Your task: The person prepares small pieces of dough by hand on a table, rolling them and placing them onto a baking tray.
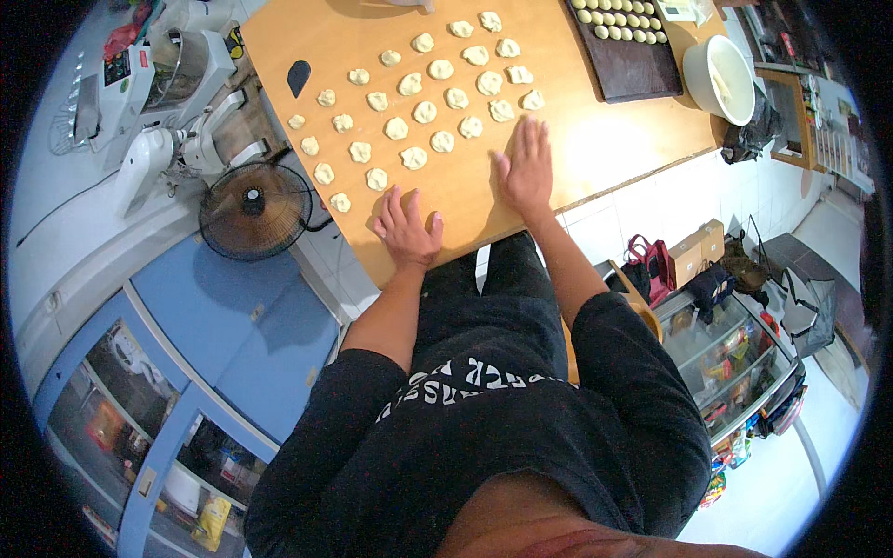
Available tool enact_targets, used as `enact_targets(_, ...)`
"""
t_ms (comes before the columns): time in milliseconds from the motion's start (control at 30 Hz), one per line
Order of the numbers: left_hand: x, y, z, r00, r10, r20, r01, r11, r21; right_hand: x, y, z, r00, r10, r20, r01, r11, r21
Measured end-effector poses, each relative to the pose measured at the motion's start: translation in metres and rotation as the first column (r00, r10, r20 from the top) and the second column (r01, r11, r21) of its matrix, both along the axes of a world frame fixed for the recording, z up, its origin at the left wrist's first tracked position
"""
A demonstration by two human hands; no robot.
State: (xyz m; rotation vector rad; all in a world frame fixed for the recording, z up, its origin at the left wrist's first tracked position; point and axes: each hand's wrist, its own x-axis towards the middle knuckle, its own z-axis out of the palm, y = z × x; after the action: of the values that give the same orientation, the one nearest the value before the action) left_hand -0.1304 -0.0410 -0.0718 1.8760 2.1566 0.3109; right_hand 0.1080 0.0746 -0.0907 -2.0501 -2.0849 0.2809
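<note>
Rows of small, roughly shaped dough pieces (424,112) lie spaced out on a wooden tabletop (595,139). My left hand (407,228) rests near the table's front edge, fingers spread, just below a dough piece (377,179). Farther right, my right hand (526,169) lies palm down with fingers stretched out and thumb apart. Its fingertips are close below the dough piece (531,99) at the right end of a row; whether they touch it I cannot tell. Neither hand shows anything held. A dark scraper (299,78) lies at the table's far left.
At the back right, a dark baking tray (642,79) carries rows of smooth dough balls (621,20). Beside it stands a white tub (719,81). Left of the table are a round fan (253,195) and white kitchen machines (149,163). Something pale is cut off at the top edge.
</note>
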Motion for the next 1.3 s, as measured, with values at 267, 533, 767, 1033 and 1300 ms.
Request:
enact_targets(267, 0.000, -0.003, -0.001, 1.000, 0.006, 0.004, -0.006, 1.000, -0.015, 0.032, -0.024, -0.007, 0.999, 0.000, -0.033, -0.004, 0.993, -0.121)
enact_targets(533, -0.001, 0.000, 0.002, 1.000, 0.016, -0.008, -0.016, 0.999, -0.032, 0.010, -0.061, 0.007, 0.975, 0.217, -0.054, -0.223, 0.961, -0.163)
enact_targets(767, -0.004, -0.002, -0.006, 1.000, 0.004, -0.010, -0.004, 1.000, -0.011, -0.007, -0.017, 0.002, 0.997, 0.061, -0.038, -0.063, 0.998, -0.032)
enact_targets(1033, -0.003, -0.003, 0.001, 1.000, 0.017, -0.008, -0.017, 0.999, -0.032, 0.020, -0.061, 0.000, 0.992, 0.106, -0.070, -0.115, 0.983, -0.141)
enact_targets(1300, -0.002, -0.004, -0.005, 1.000, 0.006, -0.015, -0.007, 0.998, -0.063, 0.006, -0.031, -0.009, 0.958, 0.253, -0.132, -0.255, 0.967, 0.006)
